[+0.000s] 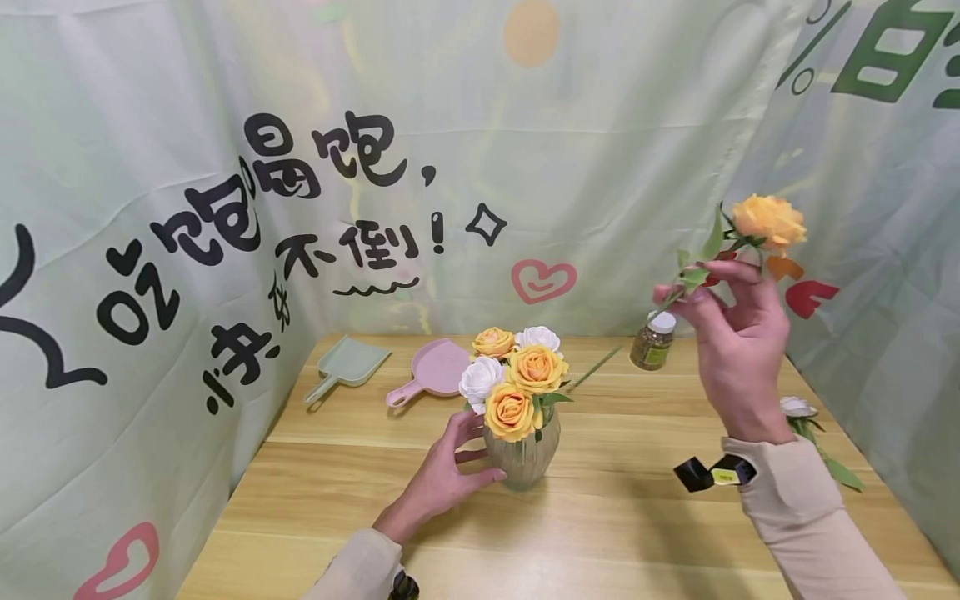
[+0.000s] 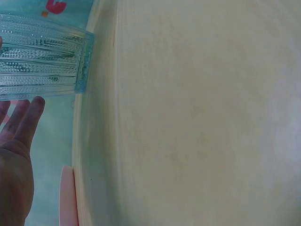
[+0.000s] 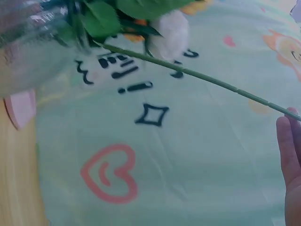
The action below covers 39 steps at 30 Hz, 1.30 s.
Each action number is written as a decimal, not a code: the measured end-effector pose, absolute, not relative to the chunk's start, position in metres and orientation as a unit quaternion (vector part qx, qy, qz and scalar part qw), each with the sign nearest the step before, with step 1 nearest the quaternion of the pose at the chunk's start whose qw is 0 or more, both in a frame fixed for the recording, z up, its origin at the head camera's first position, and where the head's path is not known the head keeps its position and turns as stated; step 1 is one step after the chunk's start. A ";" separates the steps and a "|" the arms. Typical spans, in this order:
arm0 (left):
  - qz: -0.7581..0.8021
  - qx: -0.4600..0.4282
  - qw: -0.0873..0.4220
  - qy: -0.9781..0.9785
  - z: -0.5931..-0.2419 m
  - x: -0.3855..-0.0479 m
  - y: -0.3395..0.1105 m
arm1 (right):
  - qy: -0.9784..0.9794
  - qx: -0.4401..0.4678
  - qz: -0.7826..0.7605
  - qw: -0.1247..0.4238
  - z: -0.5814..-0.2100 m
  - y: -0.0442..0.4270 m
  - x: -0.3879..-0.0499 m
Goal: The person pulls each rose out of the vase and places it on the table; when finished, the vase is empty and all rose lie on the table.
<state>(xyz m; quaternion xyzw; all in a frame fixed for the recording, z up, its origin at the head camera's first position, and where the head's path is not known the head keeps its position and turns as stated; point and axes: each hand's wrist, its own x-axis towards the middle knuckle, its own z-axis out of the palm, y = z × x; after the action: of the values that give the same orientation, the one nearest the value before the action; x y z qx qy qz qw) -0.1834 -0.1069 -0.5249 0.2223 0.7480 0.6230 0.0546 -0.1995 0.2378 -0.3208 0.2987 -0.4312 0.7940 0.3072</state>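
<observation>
A ribbed clear glass vase (image 1: 534, 454) stands on the table, filled with yellow roses (image 1: 536, 368) and white roses (image 1: 481, 382). My left hand (image 1: 435, 475) holds the vase from its left side, thumb in front. In the left wrist view, the fingers (image 2: 30, 122) lie along the ribbed glass. Raised to the right, my right hand (image 1: 742, 350) pinches the leafy stem of a single yellow rose (image 1: 768, 221). Its long green stem (image 1: 596, 368) slants down left; in the right wrist view the tip ends near the leaves by the vase's mouth.
Behind the vase lie a pink dustpan-shaped item (image 1: 438, 367) and a pale green one (image 1: 352, 362). A small jar with a white lid (image 1: 652, 342) stands at the back right. A white rose (image 1: 798, 407) lies by the right edge. Printed curtains (image 1: 465, 167) enclose the table.
</observation>
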 end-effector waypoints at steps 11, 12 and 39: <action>0.622 0.224 0.053 0.748 -0.525 -0.183 -0.107 | -0.513 0.236 0.751 0.343 -0.337 0.302 -0.193; 0.622 0.224 0.053 0.748 -0.525 -0.183 -0.107 | -0.528 0.226 0.745 0.339 -0.340 0.309 -0.190; 0.609 0.226 0.052 0.759 -0.526 -0.185 -0.108 | -0.928 0.043 0.362 0.074 -0.474 0.442 -0.169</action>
<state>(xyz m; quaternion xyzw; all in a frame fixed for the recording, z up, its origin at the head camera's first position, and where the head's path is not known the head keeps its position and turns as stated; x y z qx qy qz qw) -0.1845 -0.1085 -0.5258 0.2258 0.7587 0.6088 0.0518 -0.1694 0.4424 -0.4737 0.0435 -0.9281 0.3622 0.0740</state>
